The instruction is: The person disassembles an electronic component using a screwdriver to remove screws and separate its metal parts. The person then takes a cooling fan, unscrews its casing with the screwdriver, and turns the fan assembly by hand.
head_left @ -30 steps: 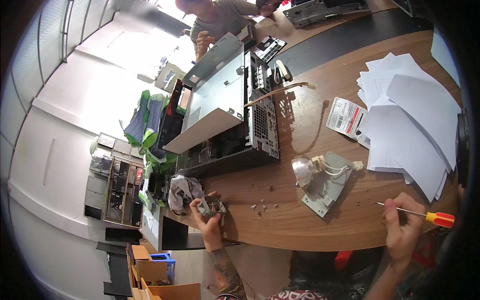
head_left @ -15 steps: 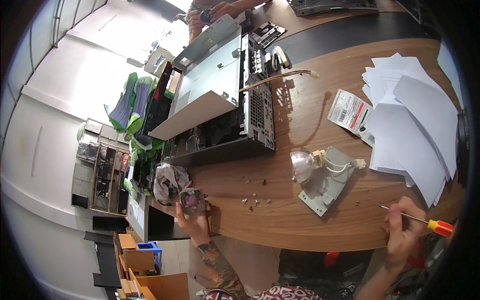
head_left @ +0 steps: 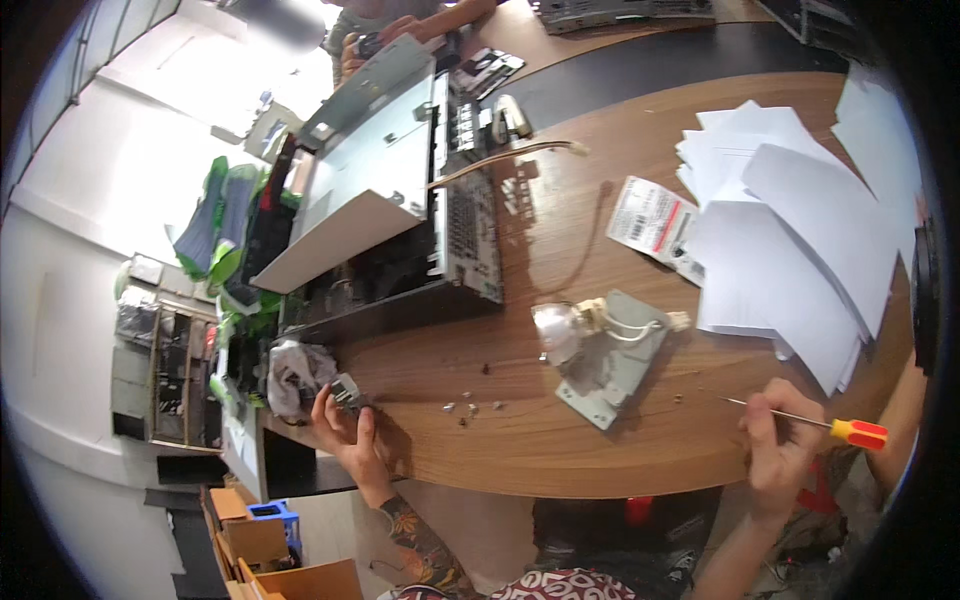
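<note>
A small grey part (head_left: 347, 394), perhaps a metal housing, is pinched between thumb and fingers of the left hand (head_left: 350, 440). The right hand (head_left: 782, 445) pinches a screwdriver (head_left: 858, 433) by its shaft. Between both hands' fingers lies a reflector lamp (head_left: 558, 333).

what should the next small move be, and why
Probably lower the small grey part onto the wooden tabletop: the left hand holds it near the crumpled bundle, while the right hand holds a screwdriver well apart from it.
</note>
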Action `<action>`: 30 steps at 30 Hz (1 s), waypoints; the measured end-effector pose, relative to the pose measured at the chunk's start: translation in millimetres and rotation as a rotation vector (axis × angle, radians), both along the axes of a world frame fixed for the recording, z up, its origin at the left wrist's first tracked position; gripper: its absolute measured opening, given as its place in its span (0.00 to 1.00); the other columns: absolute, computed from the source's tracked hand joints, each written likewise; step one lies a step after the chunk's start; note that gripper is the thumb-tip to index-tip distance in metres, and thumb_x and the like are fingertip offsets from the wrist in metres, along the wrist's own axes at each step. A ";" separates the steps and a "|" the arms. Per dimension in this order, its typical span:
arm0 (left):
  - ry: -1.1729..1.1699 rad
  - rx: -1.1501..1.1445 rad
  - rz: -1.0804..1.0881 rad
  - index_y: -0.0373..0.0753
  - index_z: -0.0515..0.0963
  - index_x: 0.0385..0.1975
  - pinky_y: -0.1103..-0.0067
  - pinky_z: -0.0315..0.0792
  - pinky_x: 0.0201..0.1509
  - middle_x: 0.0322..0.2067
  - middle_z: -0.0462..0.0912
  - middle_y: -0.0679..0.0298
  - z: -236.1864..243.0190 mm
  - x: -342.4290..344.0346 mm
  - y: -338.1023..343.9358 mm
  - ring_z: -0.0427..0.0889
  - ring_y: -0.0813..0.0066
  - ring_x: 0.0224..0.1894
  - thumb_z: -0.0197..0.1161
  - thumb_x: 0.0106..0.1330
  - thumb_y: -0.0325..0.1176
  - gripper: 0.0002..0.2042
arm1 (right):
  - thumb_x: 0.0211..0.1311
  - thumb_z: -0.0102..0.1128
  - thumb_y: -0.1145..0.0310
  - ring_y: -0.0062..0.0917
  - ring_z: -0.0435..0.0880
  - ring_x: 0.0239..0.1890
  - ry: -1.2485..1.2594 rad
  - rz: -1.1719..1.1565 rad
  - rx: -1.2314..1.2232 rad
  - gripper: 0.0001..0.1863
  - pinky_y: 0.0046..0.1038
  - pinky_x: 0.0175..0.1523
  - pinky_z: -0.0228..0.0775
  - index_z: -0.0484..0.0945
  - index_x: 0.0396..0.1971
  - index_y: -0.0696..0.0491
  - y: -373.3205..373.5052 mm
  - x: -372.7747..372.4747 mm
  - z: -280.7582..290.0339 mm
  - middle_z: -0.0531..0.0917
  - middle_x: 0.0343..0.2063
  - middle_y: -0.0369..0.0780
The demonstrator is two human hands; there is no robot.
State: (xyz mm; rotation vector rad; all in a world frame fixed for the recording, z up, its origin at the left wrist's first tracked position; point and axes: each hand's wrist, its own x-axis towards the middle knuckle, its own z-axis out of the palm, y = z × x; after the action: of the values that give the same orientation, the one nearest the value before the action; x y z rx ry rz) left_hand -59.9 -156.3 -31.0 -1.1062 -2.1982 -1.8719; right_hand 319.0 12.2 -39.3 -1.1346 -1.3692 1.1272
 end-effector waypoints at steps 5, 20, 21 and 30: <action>0.371 -0.346 0.053 0.39 0.68 0.61 0.74 0.63 0.62 0.54 0.74 0.61 -7.8 -5.5 3.3 0.72 0.70 0.55 0.66 0.57 0.23 0.28 | 0.60 0.63 0.74 0.12 0.63 0.17 0.025 0.011 -0.051 0.14 0.19 0.22 0.49 0.73 0.16 0.57 1.5 0.4 0.7 0.71 0.14 0.31; 0.231 -0.245 0.011 0.37 0.67 0.61 0.71 0.62 0.63 0.56 0.71 0.59 -9.5 -6.9 -2.7 0.70 0.66 0.58 0.66 0.59 0.25 0.28 | 0.57 0.65 0.74 0.15 0.63 0.14 0.029 0.022 0.041 0.12 0.22 0.21 0.49 0.75 0.17 0.59 2.8 3.5 -1.4 0.70 0.12 0.34; 0.293 -0.320 0.021 0.37 0.67 0.61 0.71 0.62 0.63 0.56 0.72 0.59 -8.4 -3.4 0.0 0.70 0.66 0.58 0.67 0.59 0.26 0.28 | 0.57 0.65 0.74 0.15 0.63 0.14 0.028 0.019 0.040 0.12 0.22 0.21 0.49 0.75 0.17 0.59 2.8 3.6 -1.4 0.70 0.12 0.34; 0.331 -0.335 0.047 0.38 0.67 0.60 0.72 0.63 0.60 0.53 0.73 0.59 -10.0 -9.4 -0.2 0.71 0.68 0.56 0.68 0.59 0.28 0.28 | 0.57 0.65 0.74 0.14 0.63 0.14 0.031 0.020 0.049 0.12 0.22 0.21 0.50 0.74 0.16 0.58 6.2 -3.8 -4.0 0.70 0.12 0.33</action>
State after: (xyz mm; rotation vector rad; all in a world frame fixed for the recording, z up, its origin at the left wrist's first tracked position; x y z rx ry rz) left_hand -69.3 -156.5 -41.0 -1.2877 -2.3585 -1.2186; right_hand 315.2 18.4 -43.3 -1.0666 -1.3794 1.1152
